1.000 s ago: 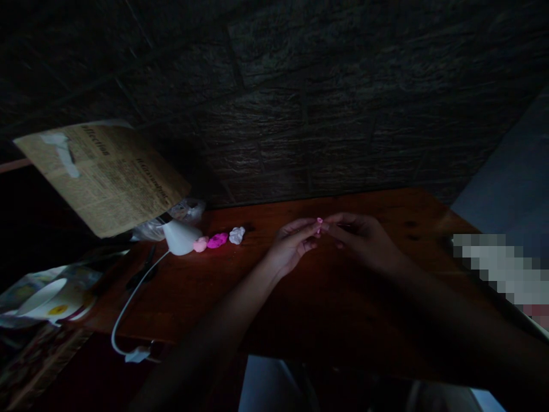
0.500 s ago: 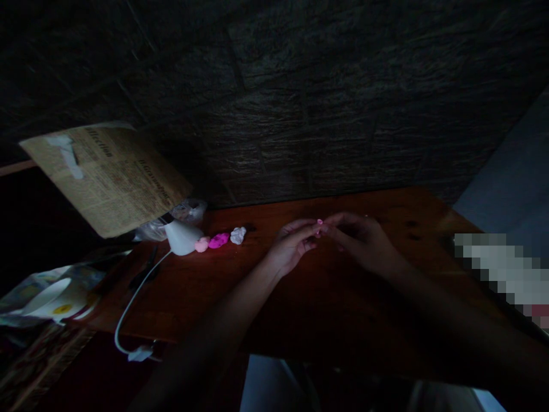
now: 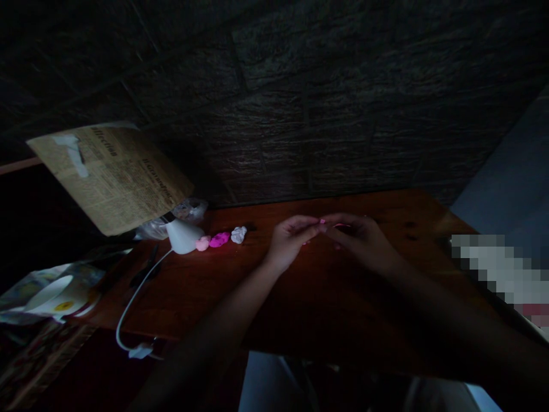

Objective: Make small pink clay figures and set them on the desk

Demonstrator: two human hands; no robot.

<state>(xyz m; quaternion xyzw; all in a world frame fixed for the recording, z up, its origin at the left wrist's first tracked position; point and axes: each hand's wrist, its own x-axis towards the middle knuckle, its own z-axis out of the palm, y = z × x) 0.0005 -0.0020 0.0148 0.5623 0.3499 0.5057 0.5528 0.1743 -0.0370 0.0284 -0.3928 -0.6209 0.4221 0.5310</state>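
- left hand [image 3: 290, 243] and right hand [image 3: 366, 239]: fingertips together, both pinching a small pink bit [image 3: 322, 221]
- pink bit: over the tabletop [image 3: 266, 309], well right of the lamp [image 3: 182, 237]
- peach lump [image 3: 203, 243]: just right of the lamp
- magenta lump [image 3: 219, 239]: next out from the lamp
- white lump [image 3: 239, 234]: farther right of the lamp than the magenta lump

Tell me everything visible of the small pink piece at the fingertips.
The pink piece shows only as a small, bright patch where the fingertips of the left hand and right hand meet. They pinch it, seemingly above the wooden table. It looks matt and perhaps soft, like modelling clay, but the dim light makes that uncertain. The fingers hide most of its shape, so its full outline and tilt cannot be told.
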